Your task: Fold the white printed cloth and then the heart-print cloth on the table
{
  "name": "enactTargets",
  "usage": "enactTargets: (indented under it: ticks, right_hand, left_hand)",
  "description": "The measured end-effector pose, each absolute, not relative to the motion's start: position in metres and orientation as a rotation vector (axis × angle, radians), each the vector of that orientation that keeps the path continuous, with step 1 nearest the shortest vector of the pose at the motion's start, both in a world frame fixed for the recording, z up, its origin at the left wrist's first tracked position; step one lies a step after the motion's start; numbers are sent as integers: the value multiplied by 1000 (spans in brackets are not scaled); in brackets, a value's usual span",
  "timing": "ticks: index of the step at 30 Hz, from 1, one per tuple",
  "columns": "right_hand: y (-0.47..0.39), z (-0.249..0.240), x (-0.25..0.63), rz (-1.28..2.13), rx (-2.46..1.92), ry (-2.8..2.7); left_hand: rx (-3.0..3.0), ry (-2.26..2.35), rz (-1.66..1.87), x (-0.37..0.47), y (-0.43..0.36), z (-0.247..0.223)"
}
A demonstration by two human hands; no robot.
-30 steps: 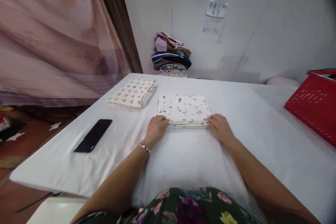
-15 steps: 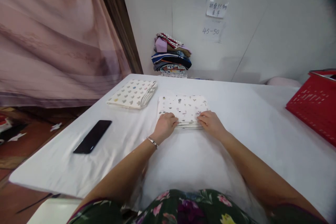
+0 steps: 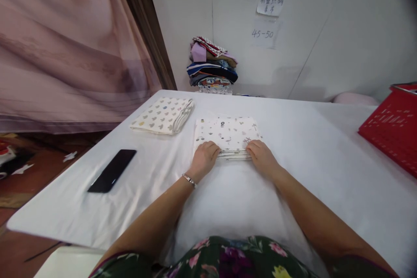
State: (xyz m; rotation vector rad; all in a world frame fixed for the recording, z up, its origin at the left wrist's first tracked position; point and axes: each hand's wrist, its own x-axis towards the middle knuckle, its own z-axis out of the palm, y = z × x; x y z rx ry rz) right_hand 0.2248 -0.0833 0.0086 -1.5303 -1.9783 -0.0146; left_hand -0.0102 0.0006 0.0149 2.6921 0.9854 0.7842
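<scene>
In front of me a white cloth (image 3: 228, 132) with small grey printed figures lies folded into a layered rectangle. My left hand (image 3: 205, 156) pinches its near left corner, a bracelet (image 3: 189, 180) around that wrist. At the near right corner, my right hand (image 3: 260, 154) grips the cloth's edge with closed fingers. Between the two hands the stacked layers of the near edge show. A second folded cloth (image 3: 161, 116), cream with grey printed shapes, rests farther back on the left, apart from both hands.
The white-covered table (image 3: 312, 147) carries a black phone (image 3: 112, 170) at left and a red basket (image 3: 394, 128) at the right edge. Behind its far edge rises a pile of folded fabrics (image 3: 212, 67) against the wall. A pink curtain (image 3: 71, 47) hangs at left.
The view has shifted slightly. Both hands stay at the near corners of the folded cloth, which looks the same as before.
</scene>
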Motion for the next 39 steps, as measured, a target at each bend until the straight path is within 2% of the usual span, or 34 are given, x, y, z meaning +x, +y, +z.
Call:
enactTargets:
  ticks: [28,39]
  right_hand:
    - [-86,4,229,-15,-1471,-2041]
    - [-88,7,223,10,-1524,-1867]
  left_hand:
    - [2722,1106,826,-6,5,4]
    - [2750,1043,841,-7,3,7]
